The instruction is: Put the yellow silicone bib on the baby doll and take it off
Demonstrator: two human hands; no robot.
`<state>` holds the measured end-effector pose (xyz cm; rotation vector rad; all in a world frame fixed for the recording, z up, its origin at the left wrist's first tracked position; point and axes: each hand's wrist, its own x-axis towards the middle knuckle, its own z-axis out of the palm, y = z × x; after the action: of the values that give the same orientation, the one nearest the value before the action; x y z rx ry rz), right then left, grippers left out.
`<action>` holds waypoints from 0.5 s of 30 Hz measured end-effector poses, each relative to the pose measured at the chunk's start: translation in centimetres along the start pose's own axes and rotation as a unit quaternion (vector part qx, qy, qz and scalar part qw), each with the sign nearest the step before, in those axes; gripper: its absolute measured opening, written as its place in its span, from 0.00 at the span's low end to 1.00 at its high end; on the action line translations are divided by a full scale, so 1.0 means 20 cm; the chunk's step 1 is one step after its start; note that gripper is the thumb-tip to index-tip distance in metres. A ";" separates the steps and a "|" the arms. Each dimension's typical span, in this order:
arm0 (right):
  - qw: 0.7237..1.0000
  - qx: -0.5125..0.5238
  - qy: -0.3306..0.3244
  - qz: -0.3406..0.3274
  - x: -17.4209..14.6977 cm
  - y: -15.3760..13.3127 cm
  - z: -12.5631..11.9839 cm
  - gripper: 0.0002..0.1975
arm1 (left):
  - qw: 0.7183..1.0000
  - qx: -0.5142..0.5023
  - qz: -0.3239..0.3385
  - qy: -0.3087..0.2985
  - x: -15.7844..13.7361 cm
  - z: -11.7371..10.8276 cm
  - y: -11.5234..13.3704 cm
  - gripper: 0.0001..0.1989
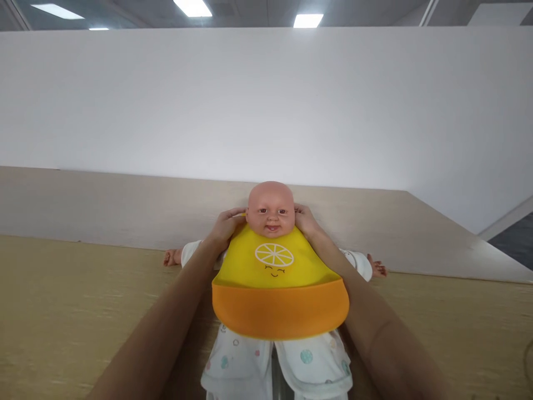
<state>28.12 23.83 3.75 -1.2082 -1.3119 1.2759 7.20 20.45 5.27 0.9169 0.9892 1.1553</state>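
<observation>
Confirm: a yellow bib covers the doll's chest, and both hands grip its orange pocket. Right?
No: the head view shows the left hand and right hand beside the doll's head, not gripping the orange pocket. The yellow bib does cover the chest.

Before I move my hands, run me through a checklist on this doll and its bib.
1. Doll face up: ok.
2. Yellow bib print side out over the chest: ok, the citrus print shows.
3. Orange pocket at the bottom, toward the legs: ok.
4. Left hand and right hand either side of the head, near the neck: ok.
5. Doll's sleeves out to the sides, not trapped: looks ok, though your forearms partly hide them.
6. Bib fastened behind the neck: cannot tell, hidden.
</observation>
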 end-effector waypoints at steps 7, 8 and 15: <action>0.997 -0.015 -0.024 0.069 -0.05 -0.11 -0.03 0.35 | 0.998 0.047 0.026 0.030 -0.01 0.01 0.03 0.20; 0.996 -0.015 -0.029 0.082 -0.06 -0.12 -0.03 0.36 | 0.998 0.047 0.026 0.032 -0.01 0.01 0.04 0.21; 0.993 -0.006 -0.036 0.117 -0.10 -0.16 -0.02 0.37 | 0.993 0.094 0.056 0.038 0.01 0.00 0.03 0.24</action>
<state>28.47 21.97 7.06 -1.3661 -1.2593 1.4911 7.01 20.76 5.82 1.0966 1.1360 1.2131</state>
